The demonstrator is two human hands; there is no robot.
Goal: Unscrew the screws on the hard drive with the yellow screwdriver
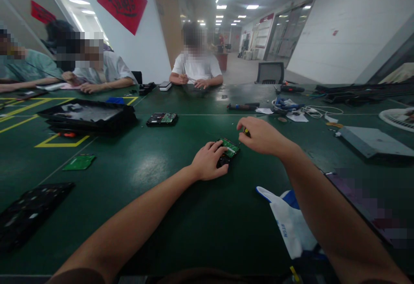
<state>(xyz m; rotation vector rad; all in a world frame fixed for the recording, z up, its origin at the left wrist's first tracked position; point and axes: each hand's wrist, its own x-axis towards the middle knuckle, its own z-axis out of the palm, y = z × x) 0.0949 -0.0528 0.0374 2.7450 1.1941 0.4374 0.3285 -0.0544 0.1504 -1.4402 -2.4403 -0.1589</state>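
Left hand (210,161) lies over the drive (230,148) on the table (210,226), partly hiding it; whether it grips cannot be told. Right hand (261,135), just beside, grasps a tool (247,132), mostly concealed.

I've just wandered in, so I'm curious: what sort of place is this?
Probably an electronics work area in an office: at a large green table, the left hand rests on a circuit-board unit, and a loose green board lies further left.

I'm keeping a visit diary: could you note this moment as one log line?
left hand: on black rectangular device with green circuit board | right hand: holding yellow-and-black tool | surface: dark green table
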